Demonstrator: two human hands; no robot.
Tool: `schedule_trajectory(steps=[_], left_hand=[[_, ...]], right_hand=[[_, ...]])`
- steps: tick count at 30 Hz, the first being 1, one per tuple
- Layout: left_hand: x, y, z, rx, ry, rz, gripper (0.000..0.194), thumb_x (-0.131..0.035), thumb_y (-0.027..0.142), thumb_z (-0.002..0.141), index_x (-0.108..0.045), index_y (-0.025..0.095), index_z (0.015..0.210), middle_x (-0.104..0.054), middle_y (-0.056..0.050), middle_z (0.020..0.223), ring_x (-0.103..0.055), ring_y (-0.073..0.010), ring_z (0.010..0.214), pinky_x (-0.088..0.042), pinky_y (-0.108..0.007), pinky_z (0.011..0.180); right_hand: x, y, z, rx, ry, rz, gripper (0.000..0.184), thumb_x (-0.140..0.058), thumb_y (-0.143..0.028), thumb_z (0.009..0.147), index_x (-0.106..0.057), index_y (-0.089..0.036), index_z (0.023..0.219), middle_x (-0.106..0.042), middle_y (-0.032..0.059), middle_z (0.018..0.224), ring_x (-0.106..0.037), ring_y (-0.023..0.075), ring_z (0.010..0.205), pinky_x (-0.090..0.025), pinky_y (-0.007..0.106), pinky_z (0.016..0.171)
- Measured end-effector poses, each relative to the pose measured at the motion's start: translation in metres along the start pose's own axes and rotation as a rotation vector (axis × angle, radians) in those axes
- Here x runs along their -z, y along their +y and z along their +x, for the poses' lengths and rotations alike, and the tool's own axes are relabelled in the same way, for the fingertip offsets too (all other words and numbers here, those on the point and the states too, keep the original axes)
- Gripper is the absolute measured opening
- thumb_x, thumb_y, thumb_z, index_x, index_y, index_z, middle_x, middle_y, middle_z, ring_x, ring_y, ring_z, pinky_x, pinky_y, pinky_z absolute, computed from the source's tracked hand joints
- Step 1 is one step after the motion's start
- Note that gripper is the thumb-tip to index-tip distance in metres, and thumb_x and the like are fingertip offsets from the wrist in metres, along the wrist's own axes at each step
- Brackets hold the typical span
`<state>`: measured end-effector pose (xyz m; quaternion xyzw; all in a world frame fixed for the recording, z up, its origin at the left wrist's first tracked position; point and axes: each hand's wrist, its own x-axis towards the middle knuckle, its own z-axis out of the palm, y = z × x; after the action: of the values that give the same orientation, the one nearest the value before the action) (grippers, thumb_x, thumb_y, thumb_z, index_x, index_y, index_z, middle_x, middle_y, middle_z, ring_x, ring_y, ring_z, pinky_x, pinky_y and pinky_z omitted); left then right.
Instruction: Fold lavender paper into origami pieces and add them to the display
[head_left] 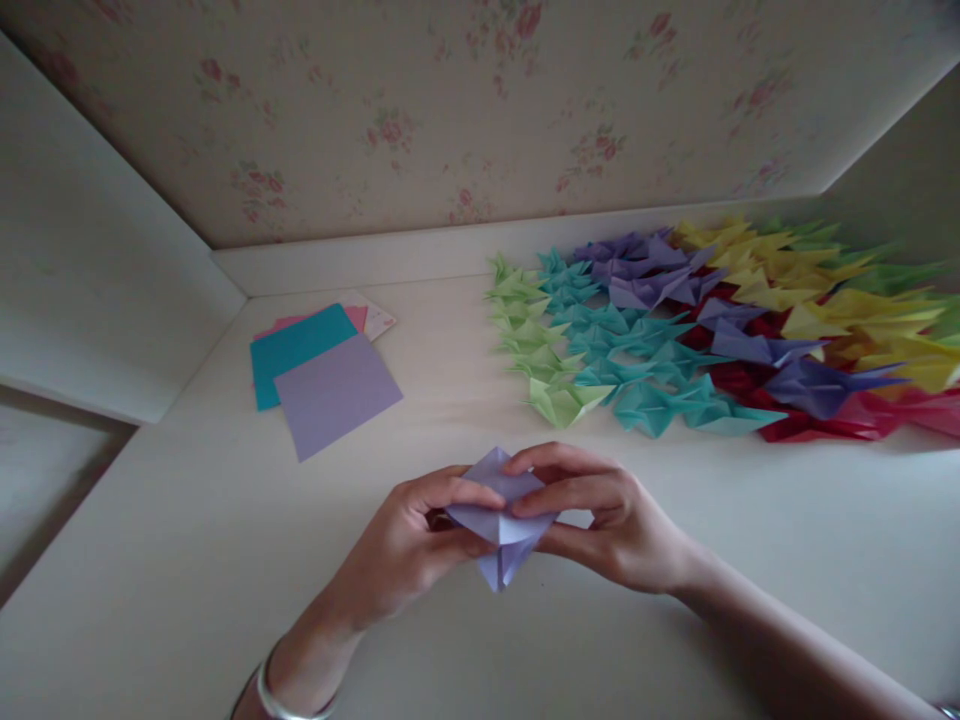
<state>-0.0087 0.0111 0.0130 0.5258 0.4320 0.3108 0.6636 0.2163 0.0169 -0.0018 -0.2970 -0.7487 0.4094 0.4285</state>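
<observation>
A partly folded lilac origami piece (501, 528) hangs just above the white table (180, 560), held between both hands. My left hand (409, 545) pinches its left side with thumb and fingers closed on the paper. My right hand (604, 515) grips the right side, its fingers curled over the top edge. A silver bangle (281, 700) sits on my left wrist.
A stack of flat paper squares (326, 385), lilac on top of teal and pink, lies at the back left. Rows of finished folded paper figures (712, 330) in green, teal, purple, red and yellow cover the back right. A floral wall stands behind.
</observation>
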Motion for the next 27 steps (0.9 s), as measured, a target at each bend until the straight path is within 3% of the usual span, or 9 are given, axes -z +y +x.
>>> schedule_trajectory(steps=[8, 16, 21, 27], left_hand=[[-0.0017, -0.0001, -0.0032, -0.081, -0.062, 0.028, 0.027, -0.081, 0.024, 0.075, -0.079, 0.032, 0.101, -0.067, -0.005, 0.115, -0.066, -0.0195, 0.089, -0.055, -0.025, 0.068], [-0.0096, -0.0062, -0.0015, -0.145, 0.092, 0.096, 0.017, -0.078, 0.021, 0.079, -0.080, 0.030, 0.093, -0.065, -0.005, 0.117, -0.064, -0.0208, 0.100, -0.054, -0.023, 0.075], [-0.0081, -0.0040, -0.0007, -0.179, 0.221, 0.109, 0.007, -0.076, 0.023, 0.081, -0.081, 0.027, 0.084, -0.067, -0.005, 0.109, -0.065, -0.0208, 0.096, -0.052, -0.024, 0.075], [-0.0057, -0.0022, -0.0053, -0.223, 0.251, 0.007, 0.009, -0.079, 0.022, 0.078, -0.082, 0.028, 0.084, -0.066, -0.005, 0.112, -0.066, -0.0210, 0.093, -0.054, -0.024, 0.071]], right_hand=[[0.0033, 0.0024, 0.0004, 0.038, 0.033, -0.021, 0.016, -0.070, -0.031, 0.089, -0.079, -0.024, 0.100, -0.073, 0.0111, 0.109, -0.071, 0.0210, 0.099, -0.059, 0.032, 0.085], [-0.0037, 0.0038, -0.0005, 0.018, 0.069, -0.108, 0.017, -0.068, -0.024, 0.091, -0.079, -0.024, 0.104, -0.074, 0.0108, 0.105, -0.073, 0.0199, 0.094, -0.062, 0.029, 0.079], [-0.0064, 0.0029, -0.0008, 0.012, 0.119, -0.064, 0.024, -0.075, -0.018, 0.084, -0.077, -0.024, 0.107, -0.076, 0.0092, 0.109, -0.073, 0.0213, 0.100, -0.061, 0.031, 0.088], [-0.0046, 0.0002, -0.0014, -0.021, 0.194, -0.006, 0.026, -0.077, -0.010, 0.080, -0.079, -0.024, 0.101, -0.074, 0.0092, 0.118, -0.073, 0.0229, 0.103, -0.062, 0.030, 0.086]])
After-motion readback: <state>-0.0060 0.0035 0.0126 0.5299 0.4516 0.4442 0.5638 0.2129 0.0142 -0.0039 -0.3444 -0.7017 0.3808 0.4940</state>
